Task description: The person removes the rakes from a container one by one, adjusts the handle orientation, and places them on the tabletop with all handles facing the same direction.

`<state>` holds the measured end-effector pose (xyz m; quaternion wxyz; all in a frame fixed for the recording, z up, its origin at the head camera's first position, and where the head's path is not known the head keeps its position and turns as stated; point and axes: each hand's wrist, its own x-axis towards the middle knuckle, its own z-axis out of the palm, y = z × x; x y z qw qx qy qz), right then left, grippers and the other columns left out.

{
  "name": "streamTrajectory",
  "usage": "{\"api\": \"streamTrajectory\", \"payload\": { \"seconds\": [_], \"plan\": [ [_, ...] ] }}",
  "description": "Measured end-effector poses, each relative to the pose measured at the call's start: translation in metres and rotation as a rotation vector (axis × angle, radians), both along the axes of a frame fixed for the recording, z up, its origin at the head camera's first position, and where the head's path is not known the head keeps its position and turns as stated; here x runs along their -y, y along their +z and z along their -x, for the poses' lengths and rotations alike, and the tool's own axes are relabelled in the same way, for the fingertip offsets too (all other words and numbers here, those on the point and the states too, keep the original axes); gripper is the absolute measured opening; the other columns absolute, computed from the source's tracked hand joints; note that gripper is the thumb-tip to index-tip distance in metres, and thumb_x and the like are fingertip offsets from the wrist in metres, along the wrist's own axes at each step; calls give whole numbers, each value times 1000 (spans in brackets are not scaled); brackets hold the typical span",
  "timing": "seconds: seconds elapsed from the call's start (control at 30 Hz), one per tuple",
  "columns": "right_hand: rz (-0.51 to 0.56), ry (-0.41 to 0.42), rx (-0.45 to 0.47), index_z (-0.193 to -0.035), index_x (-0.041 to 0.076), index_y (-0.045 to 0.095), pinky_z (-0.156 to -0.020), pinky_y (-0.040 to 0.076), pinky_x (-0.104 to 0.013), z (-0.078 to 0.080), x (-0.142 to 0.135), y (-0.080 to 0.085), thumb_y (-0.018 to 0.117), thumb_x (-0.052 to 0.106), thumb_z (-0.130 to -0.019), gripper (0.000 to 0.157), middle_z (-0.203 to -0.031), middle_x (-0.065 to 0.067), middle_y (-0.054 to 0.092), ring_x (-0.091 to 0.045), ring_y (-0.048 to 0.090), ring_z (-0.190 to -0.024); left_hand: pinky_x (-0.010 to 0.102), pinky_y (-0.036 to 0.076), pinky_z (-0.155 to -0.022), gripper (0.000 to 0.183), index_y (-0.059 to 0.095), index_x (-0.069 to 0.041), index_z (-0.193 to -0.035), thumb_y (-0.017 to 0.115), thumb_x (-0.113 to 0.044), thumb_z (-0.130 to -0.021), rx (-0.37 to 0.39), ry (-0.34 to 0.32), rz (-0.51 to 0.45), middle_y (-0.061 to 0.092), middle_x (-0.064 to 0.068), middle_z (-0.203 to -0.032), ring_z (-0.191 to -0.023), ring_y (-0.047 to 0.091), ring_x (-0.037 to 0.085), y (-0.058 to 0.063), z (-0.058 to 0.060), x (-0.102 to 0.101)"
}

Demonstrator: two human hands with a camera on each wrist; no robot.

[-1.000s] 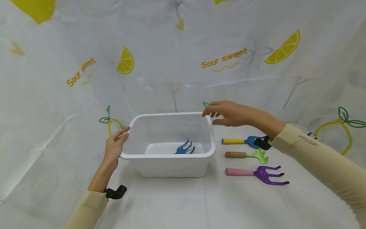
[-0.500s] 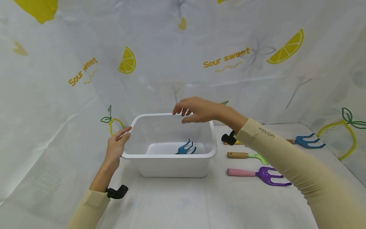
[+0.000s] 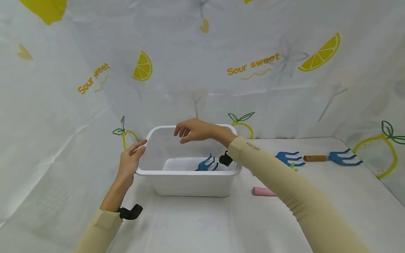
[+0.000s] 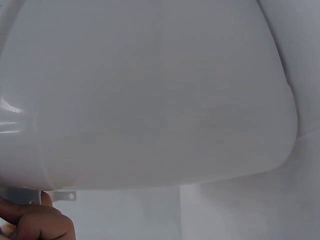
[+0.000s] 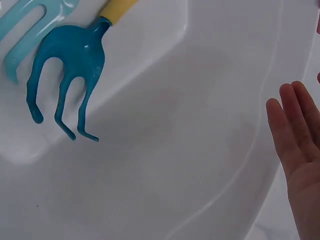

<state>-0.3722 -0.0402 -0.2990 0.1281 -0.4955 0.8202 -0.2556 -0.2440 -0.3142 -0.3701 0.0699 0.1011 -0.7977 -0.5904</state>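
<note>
A white plastic basin (image 3: pixel 190 185) stands on the white cloth in the head view. My left hand (image 3: pixel 126 163) holds its left rim, thumb and fingers at the edge; curled fingers (image 4: pixel 45 222) show beside the rim in the left wrist view. Over the back of the basin hangs my right hand (image 3: pixel 197 130), holding nothing, its fingers nearly straight in the right wrist view. Inside the basin lies a blue three-tined hand rake (image 5: pixel 77 52) with a yellow handle. A pale turquoise pronged tool (image 5: pixel 37 30) lies beside it, partly out of view.
Right of the basin lie a blue hand rake (image 3: pixel 340 159) with a brown handle and another blue hand rake (image 3: pixel 284 157), partly behind my right sleeve. A pink handle (image 3: pixel 263 191) and a bit of a green tool (image 3: pixel 294 167) also show. A lemon-printed cloth (image 3: pixel 177 70) hangs behind.
My right hand has moved left from the basin's right rim to above its back middle. The right sleeve now covers more of the tools. My left hand stays at the rim.
</note>
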Motion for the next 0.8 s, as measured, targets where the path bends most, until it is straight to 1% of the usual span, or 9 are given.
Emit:
{"api": "streamTrajectory", "payload": {
  "seconds": [0.07, 0.13, 0.2, 0.27, 0.4, 0.5, 0.6, 0.7, 0.8],
  "plan": [
    [-6, -16, 80, -128, 12, 65, -99, 55, -35, 4, 8, -12, 70, 20, -97, 32, -125, -10, 70, -23, 67, -118, 20, 55, -80, 50, 49, -24, -155, 52, -40, -108, 4, -1, 0, 50, 12, -157, -128, 57, 25, -1, 0, 0],
    [-23, -23, 137, -129, 12, 65, -98, 55, -33, 7, 13, -22, 70, 22, -98, 34, -126, -10, 69, -20, 67, -116, 21, 55, -79, 50, 48, -24, -156, 52, -40, -108, 7, -2, -1, 50, 12, -157, -129, 57, 26, -1, 0, 0],
    [-46, -26, 158, -130, 10, 65, -96, 55, -32, 9, 16, -28, 70, 22, -98, 34, -126, -10, 69, -19, 66, -114, 21, 55, -79, 50, 48, -25, -156, 52, -40, -108, 4, -7, 3, 50, 12, -158, -130, 56, 28, -1, 0, 0],
    [-63, -29, 160, -129, 10, 65, -95, 55, -32, 11, 17, -31, 70, 22, -98, 34, -124, -8, 69, -18, 66, -111, 21, 55, -79, 50, 48, -24, -156, 52, -40, -108, 1, -9, 5, 49, 12, -158, -132, 55, 29, -1, 0, 0],
    [-109, -25, 111, -129, 7, 65, -94, 54, -33, 14, 21, -34, 71, 20, -97, 36, -123, -10, 69, -20, 66, -110, 21, 55, -79, 50, 48, -24, -156, 52, -40, -108, -4, -10, 6, 50, 12, -158, -130, 56, 27, 0, 0, 0],
    [-176, -10, 28, -130, 7, 66, -93, 54, -33, 14, 25, -38, 71, 22, -97, 36, -123, -9, 69, -21, 64, -111, 19, 54, -80, 50, 48, -24, -155, 52, -40, -108, -10, -7, 10, 50, 12, -157, -130, 55, 25, 1, 0, 0],
    [-244, 6, -41, -130, 9, 67, -93, 53, -33, 13, 29, -43, 70, 24, -97, 36, -124, -8, 69, -20, 63, -111, 19, 53, -81, 50, 49, -23, -155, 52, -40, -108, -15, -3, 11, 50, 12, -157, -131, 55, 25, 2, -1, 0],
    [-275, 11, -44, -130, 11, 67, -95, 52, -33, 12, 31, -47, 70, 25, -98, 35, -125, -8, 68, -20, 62, -112, 19, 54, -81, 49, 50, -23, -154, 52, -39, -108, -12, 2, 10, 51, 12, -156, -131, 55, 27, 1, -1, 0],
    [-285, 9, -16, -130, 10, 67, -96, 52, -34, 11, 33, -51, 71, 24, -97, 35, -124, -8, 69, -20, 62, -112, 18, 52, -83, 49, 51, -22, -154, 53, -39, -108, -11, 5, 6, 51, 12, -156, -131, 54, 25, -1, 1, -1]
  ]
}}
